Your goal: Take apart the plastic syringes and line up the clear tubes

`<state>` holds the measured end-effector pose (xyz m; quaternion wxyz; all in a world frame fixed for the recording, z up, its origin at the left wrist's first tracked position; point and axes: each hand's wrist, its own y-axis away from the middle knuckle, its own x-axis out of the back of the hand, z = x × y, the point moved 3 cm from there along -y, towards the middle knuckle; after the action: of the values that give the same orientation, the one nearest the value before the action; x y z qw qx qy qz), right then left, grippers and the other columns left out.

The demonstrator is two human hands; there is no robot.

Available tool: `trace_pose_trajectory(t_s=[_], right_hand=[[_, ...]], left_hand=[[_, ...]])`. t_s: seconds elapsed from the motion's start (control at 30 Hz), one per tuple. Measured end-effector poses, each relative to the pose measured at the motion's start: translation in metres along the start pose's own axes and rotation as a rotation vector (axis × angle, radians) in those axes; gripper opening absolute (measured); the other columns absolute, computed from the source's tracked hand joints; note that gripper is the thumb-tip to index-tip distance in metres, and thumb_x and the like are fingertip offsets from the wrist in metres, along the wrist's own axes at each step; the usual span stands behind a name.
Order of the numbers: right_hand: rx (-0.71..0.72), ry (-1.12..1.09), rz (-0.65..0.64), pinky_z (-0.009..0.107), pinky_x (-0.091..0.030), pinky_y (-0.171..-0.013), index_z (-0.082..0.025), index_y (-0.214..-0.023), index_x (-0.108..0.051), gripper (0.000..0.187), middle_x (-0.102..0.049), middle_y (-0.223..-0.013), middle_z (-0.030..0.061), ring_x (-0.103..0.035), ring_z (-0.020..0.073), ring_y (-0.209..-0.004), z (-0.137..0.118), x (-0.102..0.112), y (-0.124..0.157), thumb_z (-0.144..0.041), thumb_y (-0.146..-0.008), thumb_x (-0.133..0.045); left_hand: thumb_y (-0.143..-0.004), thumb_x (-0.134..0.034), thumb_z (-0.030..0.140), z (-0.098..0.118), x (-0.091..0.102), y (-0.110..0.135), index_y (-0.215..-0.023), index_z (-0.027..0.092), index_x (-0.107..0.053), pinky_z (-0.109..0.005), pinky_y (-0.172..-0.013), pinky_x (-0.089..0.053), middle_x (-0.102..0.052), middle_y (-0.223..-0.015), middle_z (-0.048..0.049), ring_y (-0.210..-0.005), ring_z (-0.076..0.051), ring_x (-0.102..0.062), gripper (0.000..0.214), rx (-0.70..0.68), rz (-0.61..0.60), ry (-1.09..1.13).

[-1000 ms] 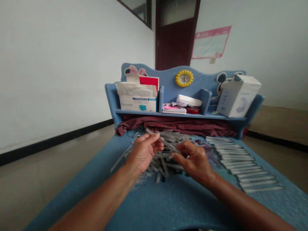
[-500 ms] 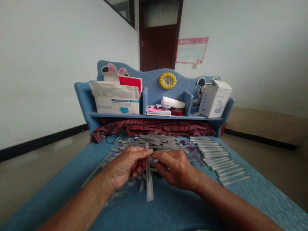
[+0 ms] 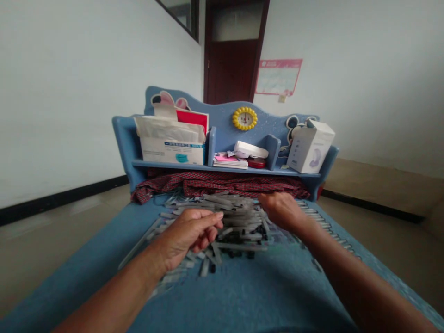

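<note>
A loose pile of several grey plastic sticks (image 3: 233, 216) lies in the middle of the blue desk top (image 3: 243, 291). My left hand (image 3: 189, 233) hovers over the pile's near left edge, fingers curled in and thumb against the forefinger, with nothing visible in it. My right hand (image 3: 282, 208) reaches to the far right side of the pile, back of the hand up, fingers hidden. Beside it, a neat row of sticks (image 3: 324, 225) runs down the right of the desk, partly covered by my right forearm.
A red plaid cloth (image 3: 222, 182) lies bunched under the blue shelf (image 3: 194, 165) at the desk's back. The shelf holds a mask box (image 3: 171, 144), a paper stack (image 3: 229, 161), a white carton (image 3: 310, 145) and a yellow clock (image 3: 244, 118). A dark door (image 3: 231, 69) stands behind.
Both hands held one stick upright between them over the pile. Now that stick is gone from between them, my right hand has swung to the right and away, and my left hand has stayed.
</note>
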<state>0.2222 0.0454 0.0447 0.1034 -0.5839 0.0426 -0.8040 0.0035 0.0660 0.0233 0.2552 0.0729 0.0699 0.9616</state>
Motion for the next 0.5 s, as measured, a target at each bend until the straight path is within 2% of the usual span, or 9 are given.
trace_pose_trajectory(t_s=[0.13,0.23,0.37,0.5], right_hand=[[-0.171,0.048,-0.115,0.029,-0.045,-0.066,-0.012,-0.103,-0.061,0.031,-0.068,-0.09,0.0175,-0.066,0.0248,-0.084,0.06,-0.031,-0.013,-0.005,-0.082,-0.039],[-0.254,0.047,-0.172,0.029,-0.046,-0.07,-0.012,-0.104,-0.063,0.034,-0.068,-0.092,0.0185,-0.066,0.0246,-0.089,0.09,-0.055,-0.015,-0.003,-0.082,-0.038],[-0.316,0.024,-0.196,0.029,-0.046,-0.071,-0.013,-0.105,-0.064,0.037,-0.067,-0.096,0.0183,-0.065,0.0242,-0.092,0.107,-0.075,-0.014,-0.002,-0.081,-0.038],[-0.324,0.008,-0.167,0.03,-0.046,-0.068,-0.013,-0.104,-0.064,0.038,-0.068,-0.094,0.0185,-0.065,0.0261,-0.09,0.104,-0.076,-0.01,-0.001,-0.079,-0.038]], left_hand=[[-0.07,-0.062,0.044,0.008,0.0,0.005,-0.067,0.014,-0.059,-0.015,-0.033,-0.023,-0.053,-0.047,0.0024,-0.035,-0.006,-0.039,0.03,-0.05,0.022,-0.049],[-0.069,-0.061,0.042,0.01,0.003,0.005,-0.06,0.014,-0.057,-0.015,-0.033,-0.024,-0.053,-0.046,0.0027,-0.036,-0.006,-0.04,0.03,-0.095,0.088,-0.139],[-0.069,-0.061,0.041,0.007,0.011,0.0,-0.059,0.015,-0.056,-0.016,-0.034,-0.026,-0.054,-0.047,0.0031,-0.037,-0.007,-0.042,0.028,-0.174,0.193,-0.27],[-0.067,-0.062,0.038,0.004,0.015,-0.005,-0.06,0.016,-0.058,-0.018,-0.038,-0.03,-0.055,-0.047,0.0029,-0.038,-0.008,-0.044,0.024,-0.247,0.239,-0.389]])
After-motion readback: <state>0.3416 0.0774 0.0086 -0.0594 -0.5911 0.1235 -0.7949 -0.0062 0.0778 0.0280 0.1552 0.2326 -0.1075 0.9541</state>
